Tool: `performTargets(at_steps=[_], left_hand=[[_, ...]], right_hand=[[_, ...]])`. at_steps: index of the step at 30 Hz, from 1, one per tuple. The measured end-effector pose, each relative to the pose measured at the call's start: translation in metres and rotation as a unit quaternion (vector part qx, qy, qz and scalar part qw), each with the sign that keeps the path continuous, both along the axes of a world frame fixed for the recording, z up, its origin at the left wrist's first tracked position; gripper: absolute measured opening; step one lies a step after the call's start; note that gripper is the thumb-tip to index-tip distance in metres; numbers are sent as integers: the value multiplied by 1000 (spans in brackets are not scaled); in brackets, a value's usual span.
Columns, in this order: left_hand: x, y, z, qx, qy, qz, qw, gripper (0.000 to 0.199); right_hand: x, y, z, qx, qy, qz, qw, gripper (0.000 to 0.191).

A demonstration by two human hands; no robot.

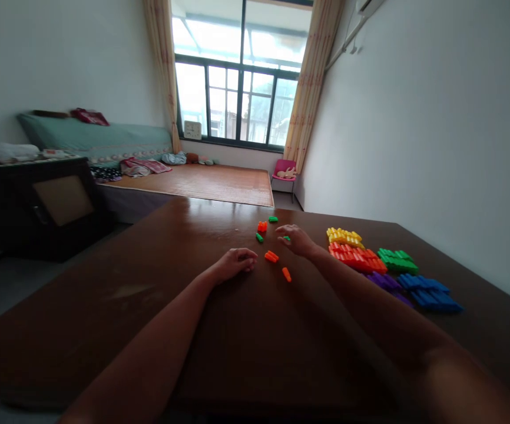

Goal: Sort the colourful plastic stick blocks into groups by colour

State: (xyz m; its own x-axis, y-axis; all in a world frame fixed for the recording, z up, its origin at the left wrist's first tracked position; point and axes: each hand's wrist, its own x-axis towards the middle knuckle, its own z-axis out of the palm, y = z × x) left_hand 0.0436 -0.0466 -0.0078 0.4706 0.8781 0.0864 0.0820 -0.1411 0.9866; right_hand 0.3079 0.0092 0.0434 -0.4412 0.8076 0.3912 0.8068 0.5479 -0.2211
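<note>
My left hand (236,262) rests on the brown table with its fingers curled in loosely; nothing shows in them. Just right of its fingertips lies an orange plastic piece (271,257). My right hand (298,239) is stretched forward with thumb and fingers apart, over a small green piece (287,238) partly seen by the thumb; I cannot tell whether it is touched. Left of that hand are an upright orange cluster (262,226) and a green piece (259,237). Another green piece (273,219) lies farther back, and a single orange piece (286,274) lies nearer to me.
Grouped by colour at the table's right are yellow pieces (344,237), orange-red pieces (357,258), green pieces (398,261), purple pieces (386,284) and blue pieces (429,292). Beyond the table (118,288) stand a bed (211,181), a pink chair (285,167) and a dark cabinet (20,206).
</note>
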Motion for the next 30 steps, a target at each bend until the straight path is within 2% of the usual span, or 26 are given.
performTargets(at_steps=[2,5,8,11,14,17,20,22,26,30], left_hand=[[0,0,-1,-9,-23,-2,1000,38],[1,1,-4,-16,-57,-9,998,37],[1,4,-6,-23,-79,-24,996,37],[1,6,-8,-30,-89,-28,995,39],[1,9,-8,-24,-122,41,991,47],[2,14,-5,1,-143,136,980,50],[1,15,-1,9,-132,131,983,47],[1,13,3,8,-129,112,985,47],[1,3,13,4,-123,87,989,51],[3,-8,23,21,-77,36,996,44]], right_hand=[[-31,24,-7,-16,1,-14,1000,39],[-57,55,-13,-58,31,-58,996,49],[-69,72,-17,-119,70,-84,987,48],[-72,76,-17,-157,82,-75,981,40],[-68,69,-10,-182,92,-40,978,33],[-62,53,-2,-252,123,68,957,33],[-59,32,2,-320,170,191,913,41],[-61,19,1,-306,207,188,910,42],[-68,-2,-8,-251,287,97,919,29],[-68,-21,-18,-308,355,108,876,19]])
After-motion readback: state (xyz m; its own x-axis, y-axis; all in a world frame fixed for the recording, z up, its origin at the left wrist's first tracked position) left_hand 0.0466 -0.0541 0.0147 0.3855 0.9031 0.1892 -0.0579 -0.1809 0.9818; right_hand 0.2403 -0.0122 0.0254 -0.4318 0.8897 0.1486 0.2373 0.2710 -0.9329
